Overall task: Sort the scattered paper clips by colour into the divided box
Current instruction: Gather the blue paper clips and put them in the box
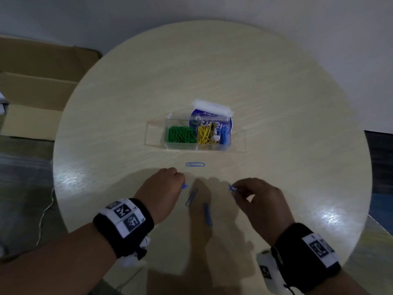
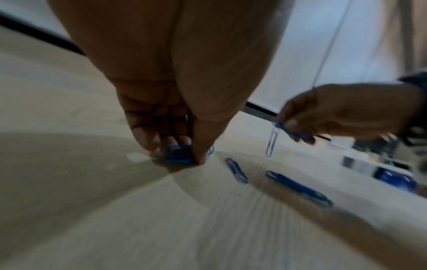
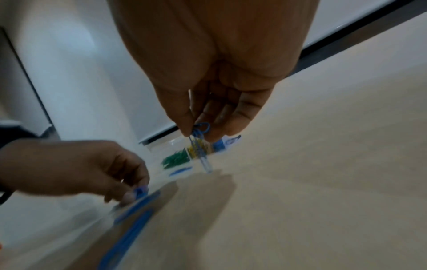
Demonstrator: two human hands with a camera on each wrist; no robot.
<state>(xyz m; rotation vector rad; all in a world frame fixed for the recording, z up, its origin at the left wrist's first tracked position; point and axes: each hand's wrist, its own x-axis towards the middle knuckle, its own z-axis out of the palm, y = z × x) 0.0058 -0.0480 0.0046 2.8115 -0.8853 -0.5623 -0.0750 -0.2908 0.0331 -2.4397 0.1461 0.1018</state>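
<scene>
A clear divided box (image 1: 197, 146) stands mid-table, with green clips (image 1: 181, 134) in its left part and yellow (image 1: 205, 134) and blue clips (image 1: 224, 135) in its right part. My left hand (image 1: 168, 184) pinches a small bunch of blue clips (image 2: 177, 154) low against the tabletop. My right hand (image 1: 251, 193) pinches more blue clips (image 3: 199, 133) above the table, one dangling down (image 2: 272, 142). Three blue clips lie loose: one in front of the box (image 1: 195, 164), two between my hands (image 1: 191, 197) (image 1: 207, 214).
The round pale wooden table (image 1: 276, 103) has its edge close on all sides. A white-and-blue packet (image 1: 212, 110) lies behind the box. Cardboard (image 1: 36, 81) lies on the floor at the left, with a thin cable (image 1: 45, 211) beside the table.
</scene>
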